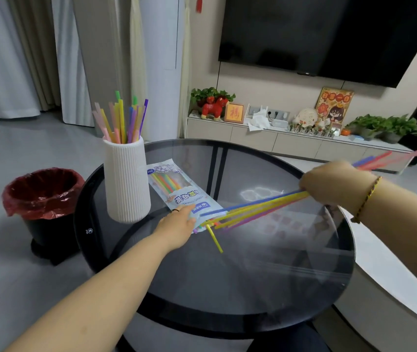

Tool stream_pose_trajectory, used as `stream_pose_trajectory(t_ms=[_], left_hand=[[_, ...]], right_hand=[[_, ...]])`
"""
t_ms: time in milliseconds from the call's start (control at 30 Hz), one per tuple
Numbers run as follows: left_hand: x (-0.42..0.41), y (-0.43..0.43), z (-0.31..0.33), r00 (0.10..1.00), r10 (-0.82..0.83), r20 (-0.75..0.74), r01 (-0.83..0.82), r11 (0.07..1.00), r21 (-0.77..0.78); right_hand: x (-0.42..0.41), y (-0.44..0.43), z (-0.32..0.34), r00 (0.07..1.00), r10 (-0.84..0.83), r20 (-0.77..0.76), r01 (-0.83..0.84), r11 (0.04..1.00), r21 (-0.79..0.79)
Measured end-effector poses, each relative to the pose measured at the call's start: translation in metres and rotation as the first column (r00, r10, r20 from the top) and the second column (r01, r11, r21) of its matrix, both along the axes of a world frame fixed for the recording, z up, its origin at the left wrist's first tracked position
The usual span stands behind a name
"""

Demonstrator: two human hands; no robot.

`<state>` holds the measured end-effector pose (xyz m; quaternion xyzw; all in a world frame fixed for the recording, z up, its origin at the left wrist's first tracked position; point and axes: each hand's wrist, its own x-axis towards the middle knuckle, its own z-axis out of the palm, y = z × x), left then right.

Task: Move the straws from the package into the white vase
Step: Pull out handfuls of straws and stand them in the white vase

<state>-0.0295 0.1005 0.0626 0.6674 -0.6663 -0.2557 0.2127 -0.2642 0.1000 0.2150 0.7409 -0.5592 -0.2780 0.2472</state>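
A white ribbed vase (126, 180) stands at the left of the round glass table (227, 288) with several coloured straws (122, 120) upright in it. Just right of it lies the straw package (177, 191), with more straws inside. My left hand (178, 224) presses flat on the package's near end. My right hand (334, 182) grips a bundle of straws (258, 208) that stretches from the package's open end up to the right. One yellow straw (215, 238) hangs loose on the table below the bundle.
A black bin with a red liner (42, 199) stands on the floor left of the table. Behind the table runs a low cabinet (291, 141) with plants and ornaments, under a wall television (329, 34). A white curved piece of furniture (392, 288) borders the table's right side.
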Motion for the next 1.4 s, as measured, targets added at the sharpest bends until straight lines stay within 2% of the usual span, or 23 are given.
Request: stream_pose_trajectory(t_ms=[133,267,400,467,600,667,733,800,833,867,900,933,967,1000,1033,1067,1100,1167,1267,1400], left_hand=[[-0.018,0.006,0.034,0.971,-0.047,-0.233,0.016,0.991,-0.133],[-0.031,0.017,0.064,0.893,-0.200,-0.402,0.108,0.965,-0.240],[-0.036,0.028,0.080,0.829,-0.273,-0.488,0.186,0.958,-0.219],[-0.034,0.029,0.081,0.833,-0.289,-0.473,0.215,0.955,-0.205],[-0.025,0.031,0.080,0.781,-0.196,-0.593,0.178,0.980,-0.089],[-0.020,0.029,0.076,0.814,-0.145,-0.562,0.128,0.989,-0.070],[-0.014,0.027,0.073,0.829,-0.122,-0.545,0.083,0.992,-0.096],[-0.008,0.025,0.072,0.812,-0.091,-0.577,0.040,0.994,-0.101],[-0.004,0.023,0.071,0.798,-0.074,-0.599,0.020,0.995,-0.097],[-0.001,0.022,0.070,0.788,-0.062,-0.613,0.005,0.996,-0.094],[0.003,0.021,0.069,0.783,-0.056,-0.620,-0.003,0.996,-0.093],[0.005,0.020,0.069,0.777,-0.052,-0.627,-0.007,0.996,-0.092],[0.007,0.020,0.068,0.767,-0.048,-0.640,-0.015,0.996,-0.093],[0.009,0.020,0.067,0.756,-0.042,-0.653,-0.025,0.995,-0.094],[0.009,0.019,0.067,0.745,-0.040,-0.666,-0.034,0.995,-0.098],[0.009,0.018,0.066,0.736,-0.043,-0.675,-0.038,0.994,-0.105],[0.009,0.017,0.066,0.731,-0.052,-0.680,-0.036,0.993,-0.114],[0.008,0.016,0.064,0.732,-0.072,-0.677,-0.021,0.991,-0.129],[0.009,0.013,0.063,0.784,-0.059,-0.618,-0.043,0.988,-0.149],[0.013,0.009,0.059,0.821,-0.058,-0.568,-0.063,0.980,-0.191]], right_hand=[[0.021,0.005,0.025,0.982,0.102,-0.160,-0.112,0.992,-0.052],[0.049,0.012,0.037,0.932,0.225,-0.286,-0.251,0.966,-0.058],[0.082,0.020,0.035,0.884,0.367,-0.290,-0.391,0.920,-0.029],[0.096,0.022,0.030,0.857,0.439,-0.270,-0.464,0.886,-0.032],[0.115,0.021,0.025,0.827,0.499,-0.259,-0.524,0.851,-0.037],[0.115,0.019,0.021,0.754,0.598,-0.271,-0.639,0.764,-0.090],[0.111,0.015,0.017,0.661,0.690,-0.296,-0.749,0.585,-0.309],[0.106,0.009,0.011,0.595,0.763,-0.252,-0.731,0.384,-0.564],[0.105,0.006,0.005,0.539,0.822,-0.182,-0.681,0.299,-0.669],[0.106,0.005,0.000,0.465,0.883,-0.058,-0.598,0.266,-0.756],[0.110,0.005,-0.005,0.362,0.925,0.118,-0.472,0.291,-0.832],[0.114,0.008,-0.010,0.205,0.910,0.361,-0.309,0.411,-0.858],[0.118,0.011,-0.012,-0.033,0.795,0.606,-0.154,0.595,-0.789],[0.124,0.013,-0.012,-0.306,0.569,0.763,-0.059,0.789,-0.611],[0.130,0.013,-0.013,-0.514,0.292,0.807,-0.061,0.926,-0.374],[0.135,0.010,-0.014,-0.620,0.041,0.783,-0.137,0.978,-0.159],[0.141,0.006,-0.015,-0.630,-0.133,0.765,-0.239,0.971,-0.028],[0.153,0.000,-0.020,-0.553,-0.259,0.792,-0.382,0.924,0.036],[0.163,0.000,-0.027,-0.515,-0.235,0.824,-0.405,0.914,0.007],[0.168,-0.003,-0.031,-0.519,-0.214,0.827,-0.388,0.922,-0.005]])
